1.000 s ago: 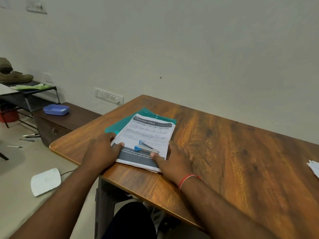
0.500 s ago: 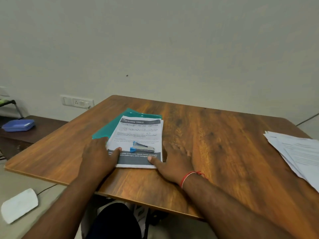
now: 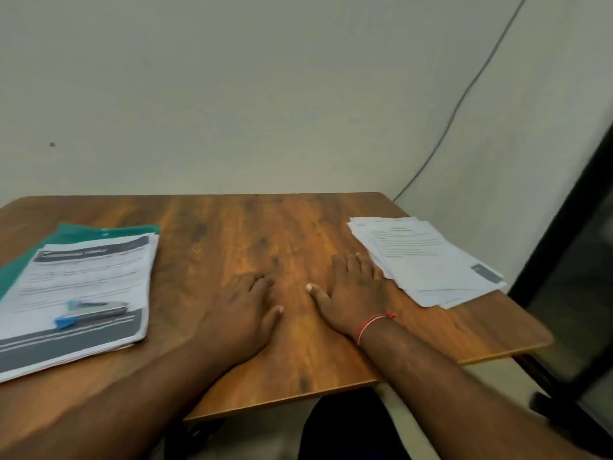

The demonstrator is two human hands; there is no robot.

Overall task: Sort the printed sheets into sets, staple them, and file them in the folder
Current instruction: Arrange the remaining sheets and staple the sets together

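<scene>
A stack of printed sheets (image 3: pixel 83 287) lies at the table's left, on top of a teal folder (image 3: pixel 99 229). A blue and silver stapler (image 3: pixel 91 312) rests on that stack. A looser pile of printed sheets (image 3: pixel 428 260) sits fanned out at the table's right. My left hand (image 3: pixel 245 310) lies flat on the bare wood in the middle, holding nothing. My right hand (image 3: pixel 355 290) also rests flat on the wood, its fingers beside the left edge of the right pile; whether they touch it is unclear.
The wooden table (image 3: pixel 288 227) stands against a pale wall. A thin cable (image 3: pixel 464 94) runs down the wall at the back right corner. A dark frame (image 3: pixel 570 260) stands right of the table. The table's near edge is just below my forearms.
The view has swung right. Both hands left the left stack and moved to the middle of the table, the right one reaching beside the right pile.
</scene>
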